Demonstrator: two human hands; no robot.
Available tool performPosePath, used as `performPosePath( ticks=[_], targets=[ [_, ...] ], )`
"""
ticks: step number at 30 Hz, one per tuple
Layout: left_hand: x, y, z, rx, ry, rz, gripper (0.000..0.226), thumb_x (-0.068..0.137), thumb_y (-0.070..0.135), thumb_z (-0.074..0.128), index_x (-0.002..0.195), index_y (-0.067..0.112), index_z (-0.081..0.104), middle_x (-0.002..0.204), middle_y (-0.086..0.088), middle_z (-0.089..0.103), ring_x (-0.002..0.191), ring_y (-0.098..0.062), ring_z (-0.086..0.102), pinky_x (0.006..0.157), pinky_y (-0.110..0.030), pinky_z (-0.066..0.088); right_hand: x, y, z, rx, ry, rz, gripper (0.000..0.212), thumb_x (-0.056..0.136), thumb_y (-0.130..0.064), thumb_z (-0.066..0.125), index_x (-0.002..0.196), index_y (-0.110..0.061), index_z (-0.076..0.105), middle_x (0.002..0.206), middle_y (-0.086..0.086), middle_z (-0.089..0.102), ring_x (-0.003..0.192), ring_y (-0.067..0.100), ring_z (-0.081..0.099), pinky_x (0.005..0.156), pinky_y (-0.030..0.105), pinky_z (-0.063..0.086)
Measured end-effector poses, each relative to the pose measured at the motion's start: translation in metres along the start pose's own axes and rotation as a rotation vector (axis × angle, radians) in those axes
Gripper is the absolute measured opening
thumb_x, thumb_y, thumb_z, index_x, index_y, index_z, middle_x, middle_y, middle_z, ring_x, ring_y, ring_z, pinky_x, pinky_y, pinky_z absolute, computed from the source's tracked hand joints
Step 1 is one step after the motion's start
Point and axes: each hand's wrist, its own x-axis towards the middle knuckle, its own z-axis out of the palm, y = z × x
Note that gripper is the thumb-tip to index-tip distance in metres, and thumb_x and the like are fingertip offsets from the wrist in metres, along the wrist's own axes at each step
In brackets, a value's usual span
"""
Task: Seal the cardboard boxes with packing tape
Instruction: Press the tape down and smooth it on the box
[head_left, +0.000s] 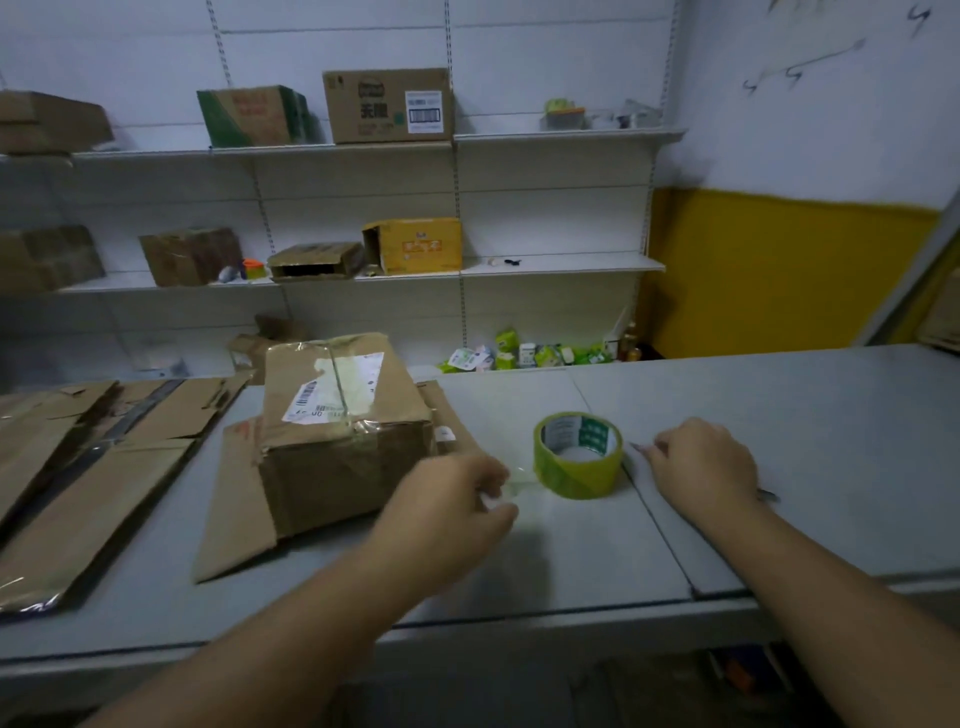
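I read this as the start of a sealing pass: tape is being drawn off the roll and none of this length is on the carton yet. My left hand (457, 499) is curled, with thumb and fingers pinching what looks like a clear tape strip (517, 486), though that part is blurred. The strip runs to the yellow-green roll of packing tape (577, 457), which stands on edge on the grey counter (753, 395), just at 3 o'clock of that hand. My right hand (706, 467), at 3 o'clock of the roll, is closed around a thin tool (638, 448); I cannot tell whether it is a pen or a cutter.

The brown cardboard box with a white shipping label (337, 415) sits at 9 o'clock of the roll, on top of a flattened sheet of cardboard (234, 509). Next, I judge, the strip must be pulled longer and carried across to the box seam while the roll is kept from tipping.

More flattened brown cartons (78, 467) lie at the counter's 9 o'clock end. At 12 o'clock, white wall shelves (561, 265) hold assorted boxes. A yellow wall band (779, 270) runs at 2 o'clock.
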Motion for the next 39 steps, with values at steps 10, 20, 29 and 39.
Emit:
performPosePath(
  ticks=[10,20,29,39],
  targets=[
    [0.030,0.000,0.052,0.184,0.135,0.160,0.054,0.083,0.031,0.060,0.134,0.020,0.043,0.137,0.002,0.042,0.128,-0.011,0.032,0.108,-0.031,0.033,-0.009,-0.043,-0.038,0.131,-0.274,-0.662,0.035,0.085,-0.055,0.056,0.106,-0.027,0.063,0.113,-0.006,0.062,0.113,0.015,0.048,0.114,0.037,0.021],
    [0.063,-0.004,0.033,0.124,-0.170,0.077,0.023,0.089,0.021,0.061,0.111,0.022,0.066,0.107,0.004,0.069,0.091,-0.006,0.062,0.087,-0.021,0.050,-0.017,-0.029,-0.075,0.189,-0.344,-0.760,0.024,0.085,-0.052,0.058,0.080,-0.028,0.056,0.100,-0.007,0.060,0.117,0.012,0.047,0.094,0.028,0.042],
    [0.049,-0.041,0.046,0.008,-0.062,0.139,0.018,0.085,0.016,0.062,0.098,0.021,0.073,0.096,0.005,0.070,0.090,-0.010,0.061,0.084,-0.028,0.050,-0.019,-0.030,-0.089,0.157,-0.481,-0.770,0.030,0.086,-0.048,0.058,0.100,-0.022,0.062,0.086,-0.001,0.061,0.075,0.014,0.055,0.066,0.033,0.046],
    [0.048,-0.045,0.049,-0.041,0.040,0.355,0.016,0.086,0.022,0.062,0.087,0.011,0.072,0.083,0.000,0.067,0.079,-0.009,0.056,0.073,-0.030,0.049,-0.036,-0.029,-0.093,0.117,-0.455,-0.723,0.027,0.087,-0.050,0.055,0.095,-0.024,0.058,0.084,-0.003,0.059,0.074,0.012,0.053,0.067,0.033,0.045]
  ],
)
